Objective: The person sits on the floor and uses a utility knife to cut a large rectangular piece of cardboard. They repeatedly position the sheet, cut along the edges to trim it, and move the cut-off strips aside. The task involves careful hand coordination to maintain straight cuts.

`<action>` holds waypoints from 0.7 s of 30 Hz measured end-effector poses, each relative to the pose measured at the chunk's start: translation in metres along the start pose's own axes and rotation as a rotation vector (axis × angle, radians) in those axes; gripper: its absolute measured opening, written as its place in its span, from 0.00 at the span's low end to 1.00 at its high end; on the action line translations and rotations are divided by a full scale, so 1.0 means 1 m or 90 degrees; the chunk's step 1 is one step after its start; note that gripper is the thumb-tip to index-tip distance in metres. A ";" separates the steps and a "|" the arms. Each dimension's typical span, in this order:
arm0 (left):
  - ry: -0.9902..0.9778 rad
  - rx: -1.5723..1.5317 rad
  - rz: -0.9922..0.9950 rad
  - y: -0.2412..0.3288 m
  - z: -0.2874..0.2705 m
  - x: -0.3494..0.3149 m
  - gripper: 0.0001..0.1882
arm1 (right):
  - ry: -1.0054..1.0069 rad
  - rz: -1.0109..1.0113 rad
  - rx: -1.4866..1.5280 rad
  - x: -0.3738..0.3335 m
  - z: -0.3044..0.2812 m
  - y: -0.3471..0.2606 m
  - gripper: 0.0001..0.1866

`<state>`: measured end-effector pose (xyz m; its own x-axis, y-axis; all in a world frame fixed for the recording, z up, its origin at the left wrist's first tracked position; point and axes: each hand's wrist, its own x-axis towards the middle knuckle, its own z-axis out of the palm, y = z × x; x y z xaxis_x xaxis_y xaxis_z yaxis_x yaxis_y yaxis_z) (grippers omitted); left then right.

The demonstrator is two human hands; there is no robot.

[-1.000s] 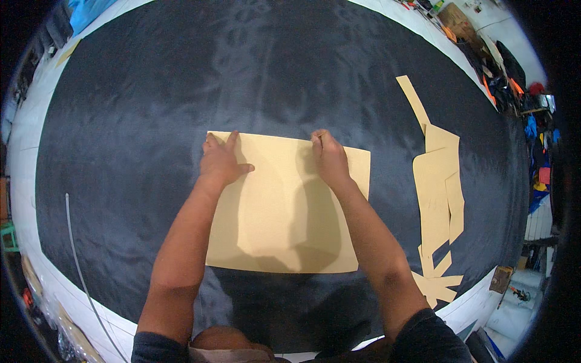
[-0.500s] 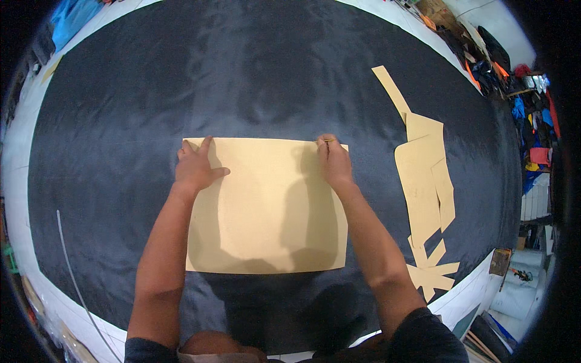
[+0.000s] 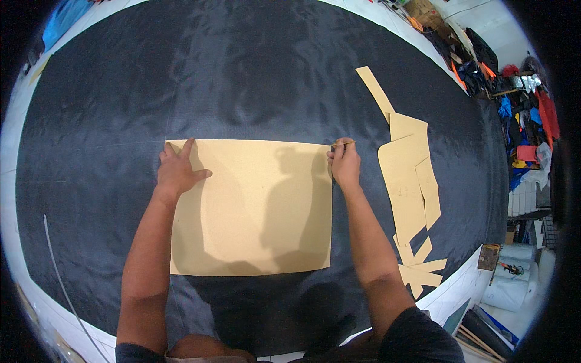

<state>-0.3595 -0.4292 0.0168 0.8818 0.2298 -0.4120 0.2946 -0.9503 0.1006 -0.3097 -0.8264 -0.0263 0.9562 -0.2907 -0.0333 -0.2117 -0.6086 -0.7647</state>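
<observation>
**Pattern sheet pinned flat on black cloth, marking at its top-right corner**

Judging by how things lie: the large tan rectangular card pattern sheet is already laid square on the black fabric spread over the worktop, approx. in the middle, nearer the person's edge than the far one; no drawn outline can be made out on the cloth round the sheet, though a faint straight line seems to run left from the sheet's top edge; so placing looks done, tracing looks barely begun or not begun, w/ most of the perimeter left.

Left hand: fingers spread, palm pressed flat on the sheet's top-left corner, holding it down. Right hand: curled at the sheet's top-right corner, pinching a thin yellowish pencil-like marker whose length lies just above that corner; whether the tip touches cloth can't be told.

The sheet itself: plain tan, stiff-looking, flat, no curl at corners; edges straight (bent only by the lens); shadows of head & arms fall across its lower half; bottom edge close to the person's body.

Right of the sheet, apart from it: a stack of smaller tan card pattern pieces, long strips & angled shapes overlapping, also on the black fabric; beyond those, white rolls and coloured clutter off the worktop's edge.
</observation>
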 end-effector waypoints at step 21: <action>-0.036 -0.031 -0.002 0.000 -0.006 0.000 0.58 | -0.080 -0.265 -0.235 -0.036 0.077 -0.071 0.12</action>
<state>-0.3573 -0.4279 0.0227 0.8593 0.2191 -0.4621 0.3157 -0.9382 0.1422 -0.3133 -0.7158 -0.0201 0.9861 0.1045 0.1288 0.1524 -0.8772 -0.4553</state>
